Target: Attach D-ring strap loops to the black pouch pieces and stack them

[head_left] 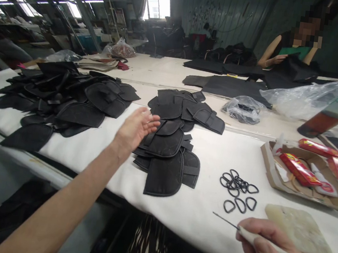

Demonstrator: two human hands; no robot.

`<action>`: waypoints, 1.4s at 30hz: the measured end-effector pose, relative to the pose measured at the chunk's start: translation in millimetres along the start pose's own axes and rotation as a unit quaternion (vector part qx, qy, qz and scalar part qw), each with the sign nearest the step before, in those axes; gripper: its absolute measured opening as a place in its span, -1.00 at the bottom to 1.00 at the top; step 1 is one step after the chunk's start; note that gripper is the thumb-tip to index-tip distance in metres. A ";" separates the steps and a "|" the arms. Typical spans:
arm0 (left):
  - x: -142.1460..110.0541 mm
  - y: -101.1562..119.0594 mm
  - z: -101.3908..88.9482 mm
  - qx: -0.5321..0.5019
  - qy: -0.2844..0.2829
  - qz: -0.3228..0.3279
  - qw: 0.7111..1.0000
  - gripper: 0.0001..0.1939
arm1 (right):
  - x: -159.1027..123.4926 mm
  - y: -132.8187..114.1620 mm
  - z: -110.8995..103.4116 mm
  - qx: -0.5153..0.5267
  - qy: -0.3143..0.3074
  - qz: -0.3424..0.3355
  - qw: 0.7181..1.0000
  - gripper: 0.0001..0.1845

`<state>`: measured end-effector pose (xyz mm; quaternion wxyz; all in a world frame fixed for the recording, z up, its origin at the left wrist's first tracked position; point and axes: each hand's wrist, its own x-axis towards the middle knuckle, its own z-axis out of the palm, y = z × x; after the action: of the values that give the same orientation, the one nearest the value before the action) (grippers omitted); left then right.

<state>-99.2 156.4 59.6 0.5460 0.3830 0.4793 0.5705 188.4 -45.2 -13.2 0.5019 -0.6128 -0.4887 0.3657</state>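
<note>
My left hand (139,129) is over the edge of the middle pile of black fabric pieces (164,171), fingers apart and nothing in them. Whether it touches the pile I cannot tell. The pieces have rounded, piped edges, and some carry a webbing strap. In my right hand (271,248) is an awl (250,237) with a pale handle, its thin dark tip pointing left above the white table. Several black D-rings (236,183) lie loose beyond the tip. A yellowish translucent block (295,230) lies just behind my right hand.
A larger heap of black pieces (48,98) lies at the left. At the right stand a cardboard tray (299,197) with glue boxes and bottles, and a tilted teal-lidded bottle (328,118). Across the table a person (290,55) handles black fabric. A plastic bag (242,109) lies mid-table.
</note>
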 end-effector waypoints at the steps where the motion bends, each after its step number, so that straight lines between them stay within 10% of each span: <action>1: -16.8 -16.8 10.5 0.071 -0.040 0.022 0.996 -0.68 | 1.7 -1.4 2.5 0.008 0.023 -0.001 1.000 -0.72; 4: -63.9 -58.6 37.7 0.319 -0.176 0.149 0.920 -0.88 | 7.6 -7.3 7.4 -0.009 0.084 -0.006 0.996 -0.75; 8: -81.1 -78.2 53.9 0.690 -0.253 0.268 0.624 -0.83 | 13.0 -16.6 8.4 -0.101 0.119 -0.025 0.987 -0.78; 10: -75.6 -79.2 57.7 0.753 -0.263 0.273 0.537 -0.84 | 12.8 -17.9 8.4 -0.121 0.138 -0.049 0.982 -0.81; 19: -72.4 -83.0 75.9 0.772 -0.317 0.316 0.451 -0.73 | 4.6 15.1 5.3 -0.276 0.072 -0.253 0.924 -0.82; 22: -74.9 -63.3 71.4 0.757 -0.289 0.323 0.489 -0.74 | 7.8 19.9 10.9 -0.369 0.050 -0.292 0.881 -0.87; 27: -86.4 -1.1 54.0 0.521 -0.235 0.224 0.789 -0.77 | 19.1 20.5 28.1 -0.480 0.040 -0.273 0.833 -0.85; 30: -86.1 20.0 48.3 0.388 -0.242 0.074 0.886 -0.75 | 24.9 20.5 34.6 -0.513 0.034 -0.242 0.823 -0.89; 34: -69.5 -1.4 46.5 0.399 -0.257 0.009 0.880 -0.76 | 27.1 15.8 35.9 -0.525 0.031 -0.224 0.821 -0.87; 39: -58.0 -56.7 46.2 0.553 -0.181 0.201 0.788 -0.81 | 27.4 6.4 32.8 -0.573 0.008 -0.214 0.791 -0.75; 42: -64.9 -71.4 49.8 0.553 -0.155 0.247 0.780 -0.76 | 28.5 3.4 34.7 -0.601 -0.006 -0.227 0.767 -0.74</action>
<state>-25.9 94.6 8.6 0.1478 0.8080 0.5101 0.2552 163.9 -8.8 -23.3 0.0971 -0.6586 -0.7360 -0.1233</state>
